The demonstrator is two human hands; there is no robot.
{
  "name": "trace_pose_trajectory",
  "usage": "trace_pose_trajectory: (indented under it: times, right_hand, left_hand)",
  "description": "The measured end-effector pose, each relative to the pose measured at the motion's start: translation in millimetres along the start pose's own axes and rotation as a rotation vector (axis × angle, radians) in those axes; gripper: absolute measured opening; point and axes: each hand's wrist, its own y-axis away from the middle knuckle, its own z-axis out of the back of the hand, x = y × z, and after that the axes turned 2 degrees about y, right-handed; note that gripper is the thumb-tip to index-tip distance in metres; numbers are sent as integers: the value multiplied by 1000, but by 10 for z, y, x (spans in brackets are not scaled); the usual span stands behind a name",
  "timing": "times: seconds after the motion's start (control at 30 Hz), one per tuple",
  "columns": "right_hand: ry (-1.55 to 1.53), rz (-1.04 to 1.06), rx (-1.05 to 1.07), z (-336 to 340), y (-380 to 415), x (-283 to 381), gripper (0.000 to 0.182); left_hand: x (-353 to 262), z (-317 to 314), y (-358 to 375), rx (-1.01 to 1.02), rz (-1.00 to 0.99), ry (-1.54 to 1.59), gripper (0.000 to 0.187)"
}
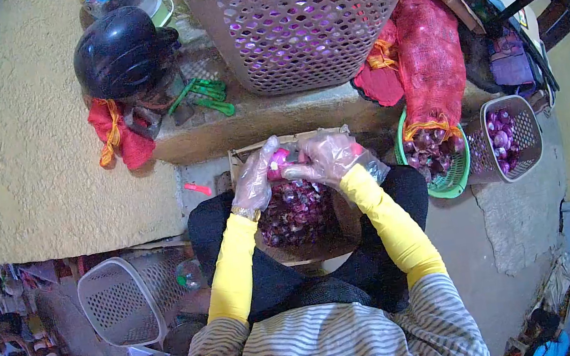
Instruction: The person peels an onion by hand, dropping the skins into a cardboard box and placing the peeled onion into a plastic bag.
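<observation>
Just above frame centre, your left hand (253, 182) gripped the onion (276, 167) over the box (348, 229), seemingly mid-peel; whether your curled right hand (329, 157) held anything was unclear. Continuing called for steady fingers.

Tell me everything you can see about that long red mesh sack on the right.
The long red mesh sack bulges with rounded lumps, its netting looking thin and stretched. It lies on the rough concrete ledge, sloping over the edge. Its lower end, trimmed in orange-yellow, hangs at the round green plastic basket, over dark purple onions and skins. Neither hand touches it; whether it presses on the rim is unclear.
</observation>
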Motion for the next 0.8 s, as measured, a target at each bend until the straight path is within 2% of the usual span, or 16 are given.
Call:
trace_pose_trajectory:
  times: [0.27, 0.33, 0.47, 0.57, 0.63, 0.8]
  right_hand:
    - [-40, -15, 11, -141, -16, -41, 59]
    - [8, 13, -89, -217, -30, -67, 57]
    - [-6, 24, -127, -239, -26, -58, 55]
    - [-45, 10, -101, -255, -37, -41, 55]
    - [-29, -67, 24, -217, -42, -7, 74]
    - [31, -44, 114, -166, -50, 9, 71]
  left_hand:
    - [-63, -46, 49, 53, -74, -23, 52]
    - [-39, -52, 31, 37, -136, -14, 50]
    - [33, 1, -35, 19, -119, 12, 47]
    - [73, -1, -60, 70, -148, 13, 45]
    - [103, 15, -78, 2, -152, -37, 45]
    - [127, 49, -90, 0, -131, 13, 46]
